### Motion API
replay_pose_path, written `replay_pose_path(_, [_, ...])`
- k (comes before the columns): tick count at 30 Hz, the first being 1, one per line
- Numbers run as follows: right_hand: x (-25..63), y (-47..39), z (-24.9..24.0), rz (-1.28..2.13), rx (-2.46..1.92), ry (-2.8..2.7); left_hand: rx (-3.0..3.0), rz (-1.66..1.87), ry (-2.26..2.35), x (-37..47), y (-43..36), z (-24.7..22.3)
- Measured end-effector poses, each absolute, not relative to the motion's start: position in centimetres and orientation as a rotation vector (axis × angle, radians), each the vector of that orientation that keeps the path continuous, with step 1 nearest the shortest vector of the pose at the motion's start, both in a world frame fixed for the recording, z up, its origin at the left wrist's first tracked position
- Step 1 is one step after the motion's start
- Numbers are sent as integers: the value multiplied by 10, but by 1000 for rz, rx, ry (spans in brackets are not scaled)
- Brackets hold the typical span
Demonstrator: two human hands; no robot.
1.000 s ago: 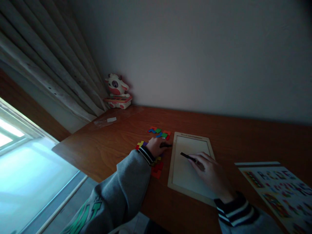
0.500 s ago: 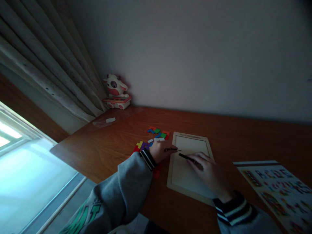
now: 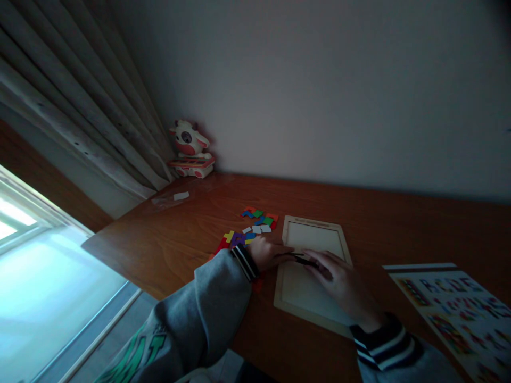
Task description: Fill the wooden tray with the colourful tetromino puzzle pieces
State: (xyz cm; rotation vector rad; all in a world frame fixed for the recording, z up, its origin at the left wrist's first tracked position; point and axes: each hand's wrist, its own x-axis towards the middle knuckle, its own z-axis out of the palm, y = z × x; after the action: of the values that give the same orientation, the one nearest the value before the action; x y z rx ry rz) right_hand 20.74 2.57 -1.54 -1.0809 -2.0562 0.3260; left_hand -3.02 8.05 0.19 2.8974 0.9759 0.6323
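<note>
Over the wooden-framed board, my left hand and my right hand are close together. My right hand pinches a short black stick-like piece between thumb and fingers. A thin dark strip shows at my left fingertips, closed on it. Both dark pieces meet or overlap between the hands; their exact kind is too small and dim to tell. Beside my left wrist lie purple blocks, a yellow block and red ones, partly hidden by the sleeve.
Green, blue and orange flat blocks and white pieces lie left of the board. A colourful printed sheet is at the right. A cow toy with a keyboard stands in the back left corner, near a white scrap.
My left hand has moved slightly right and down. The two dark pieces, apart before, now come together. More of the white pieces shows behind my left hand.
</note>
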Motion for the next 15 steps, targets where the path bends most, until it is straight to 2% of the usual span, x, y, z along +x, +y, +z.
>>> replay_pose_path(11, [207,23,-9,356,-1041,-2151,2856,465,1005,-30,79,7])
replay_pose_path(15, [207,23,-8,352,-1095,-2118,2732,486,1272,-28,74,23])
